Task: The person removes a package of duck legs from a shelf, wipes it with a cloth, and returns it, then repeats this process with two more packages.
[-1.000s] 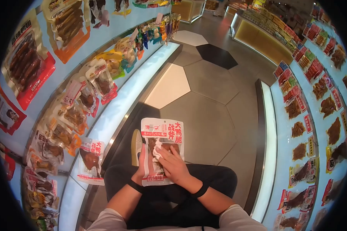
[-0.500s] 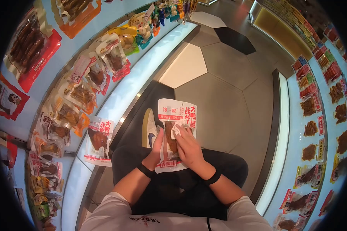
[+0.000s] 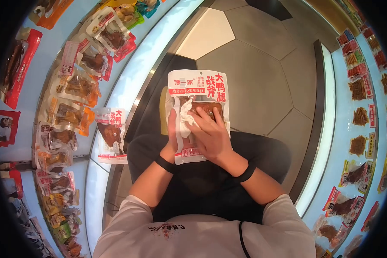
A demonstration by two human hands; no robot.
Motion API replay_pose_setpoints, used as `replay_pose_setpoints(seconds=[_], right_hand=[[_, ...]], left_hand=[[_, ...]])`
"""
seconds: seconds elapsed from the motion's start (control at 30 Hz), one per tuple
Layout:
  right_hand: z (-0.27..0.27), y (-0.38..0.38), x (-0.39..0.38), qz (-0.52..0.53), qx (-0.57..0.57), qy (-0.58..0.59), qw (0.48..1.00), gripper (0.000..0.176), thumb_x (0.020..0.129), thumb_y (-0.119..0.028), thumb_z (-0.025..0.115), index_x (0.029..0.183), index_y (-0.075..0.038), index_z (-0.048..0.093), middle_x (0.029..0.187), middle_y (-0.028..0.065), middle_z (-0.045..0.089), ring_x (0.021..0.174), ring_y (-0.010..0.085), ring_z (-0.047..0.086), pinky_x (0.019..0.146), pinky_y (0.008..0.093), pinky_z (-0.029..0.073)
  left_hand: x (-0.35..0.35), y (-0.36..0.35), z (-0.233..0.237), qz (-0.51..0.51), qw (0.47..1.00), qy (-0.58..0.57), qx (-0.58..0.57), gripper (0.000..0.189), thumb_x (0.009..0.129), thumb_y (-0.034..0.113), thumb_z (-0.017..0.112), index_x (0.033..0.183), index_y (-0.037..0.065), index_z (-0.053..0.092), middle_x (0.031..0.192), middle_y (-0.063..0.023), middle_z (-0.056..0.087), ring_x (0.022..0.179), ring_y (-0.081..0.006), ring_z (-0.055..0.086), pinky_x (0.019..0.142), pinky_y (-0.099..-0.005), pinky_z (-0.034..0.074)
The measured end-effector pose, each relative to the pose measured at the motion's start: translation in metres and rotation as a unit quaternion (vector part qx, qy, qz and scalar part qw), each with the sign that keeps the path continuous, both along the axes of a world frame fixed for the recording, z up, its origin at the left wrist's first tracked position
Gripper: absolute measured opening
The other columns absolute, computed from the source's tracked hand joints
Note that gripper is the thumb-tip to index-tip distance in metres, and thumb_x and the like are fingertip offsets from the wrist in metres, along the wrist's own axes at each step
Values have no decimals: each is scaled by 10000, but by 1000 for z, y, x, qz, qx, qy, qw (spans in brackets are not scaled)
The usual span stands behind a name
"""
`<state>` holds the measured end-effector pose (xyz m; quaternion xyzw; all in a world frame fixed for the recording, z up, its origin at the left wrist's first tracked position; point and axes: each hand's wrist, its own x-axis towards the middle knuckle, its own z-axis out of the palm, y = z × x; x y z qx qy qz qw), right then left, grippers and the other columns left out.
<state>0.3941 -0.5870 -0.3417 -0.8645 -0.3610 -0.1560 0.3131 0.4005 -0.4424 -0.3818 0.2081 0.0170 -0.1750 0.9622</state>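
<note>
A white and red vacuum pack of duck leg (image 3: pixel 198 91) is held upright above my lap, its printed front towards me. My left hand (image 3: pixel 171 142) grips its left edge, the fingers hidden behind the pack. My right hand (image 3: pixel 213 136) lies over the clear window, with a crumpled white tissue (image 3: pixel 186 117) under and beside its fingers. Brown meat shows through the window near the fingertips. Left of my knee, a second pack of duck leg (image 3: pixel 110 133) with the same print rests on the lit shelf edge.
Rows of packed meat snacks (image 3: pixel 69 114) line the curving shelf on my left. More snack packs (image 3: pixel 357 116) hang on the right-hand shelf. A lit ledge (image 3: pixel 318 142) with a dark edge borders the tiled floor (image 3: pixel 262 86).
My view has tilted and shifted slightly. My right fingers have spread over the window, and the tissue now shows on their left side. My left hand still holds the pack's edge.
</note>
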Motion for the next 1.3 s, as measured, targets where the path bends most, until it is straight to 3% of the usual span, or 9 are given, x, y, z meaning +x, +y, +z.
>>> replay_pose_setpoints(seconds=[0.07, 0.2, 0.23, 0.57, 0.67, 0.83, 0.97, 1.17, 1.3], right_hand=[[-12, -19, 19, -103, 63, 0, 993, 447, 757, 5, 611, 1202, -31, 612, 1219, 168, 628, 1230, 363, 549, 1073, 590, 330], [-8, -3, 0, 0, 56, 21, 998, 419, 734, -6, 612, 1153, -13, 635, 1361, 150, 543, 1308, 366, 476, 1093, 583, 313], [-11, 7, -8, 25, 28, 15, 999, 397, 734, -48, 635, 1129, -7, 635, 1388, 128, 513, 1321, 351, 461, 1090, 578, 323], [-18, 4, -7, 30, 107, -19, 994, 326, 673, -193, 761, 942, -67, 628, 1127, 71, 604, 1119, 256, 577, 1049, 515, 348], [-17, -1, -6, 18, 116, 8, 993, 280, 667, -181, 771, 898, -95, 639, 1025, 35, 611, 1000, 236, 595, 1012, 492, 361], [-2, 7, -8, -9, 98, -12, 995, 305, 646, -186, 805, 928, -174, 689, 983, 5, 600, 905, 222, 580, 991, 473, 348], [-7, 2, -6, 50, 122, -16, 991, 274, 657, -106, 736, 918, -99, 655, 923, 26, 588, 874, 244, 577, 953, 441, 389], [-6, -33, 16, -107, 215, 121, 963, 246, 715, -69, 620, 952, -2, 634, 976, 135, 596, 893, 335, 573, 813, 420, 466], [-35, -33, 32, -157, 191, 71, 966, 313, 721, -51, 541, 995, 94, 580, 1002, 234, 554, 907, 419, 542, 822, 473, 457]], left_hand=[[-2, 0, -3, 8, 1000, -20, 23, 783, 959, 642, 260, 1499, 76, 283, 1499, -135, 376, 1357, -285, 400, 1126, -428, 315], [-3, 2, -7, -16, 997, -6, 76, 768, 959, 629, 280, 1514, 99, 256, 1514, -152, 346, 1368, -322, 385, 1134, -454, 319], [3, 2, -14, -44, 997, -3, -61, 765, 958, 623, 299, 1513, 99, 249, 1510, -169, 344, 1365, -337, 388, 1127, -478, 335], [-9, 10, -16, -170, 955, 64, -234, 684, 972, 568, 346, 1511, 152, 271, 1476, -156, 373, 1320, -297, 432, 1084, -475, 378], [-8, 5, -20, -62, 993, 87, 43, 614, 988, 518, 393, 1455, 121, 352, 1355, -140, 494, 1202, -289, 529, 1012, -467, 443], [-7, -9, 3, -91, 992, 89, 0, 641, 981, 542, 356, 1475, 133, 336, 1386, -128, 471, 1261, -278, 478, 1043, -451, 399], [-5, -13, 10, -82, 994, 69, 30, 694, 965, 579, 313, 1503, 141, 301, 1437, -113, 431, 1325, -272, 417, 1091, -428, 342], [-4, -10, -2, -62, 996, 5, 70, 685, 968, 512, 332, 1510, 98, 264, 1457, -111, 422, 1320, -263, 438, 1096, -410, 345], [-11, -11, -5, -84, 987, 15, 139, 665, 981, 440, 376, 1505, 51, 247, 1483, -123, 388, 1336, -271, 420, 1115, -420, 320]])
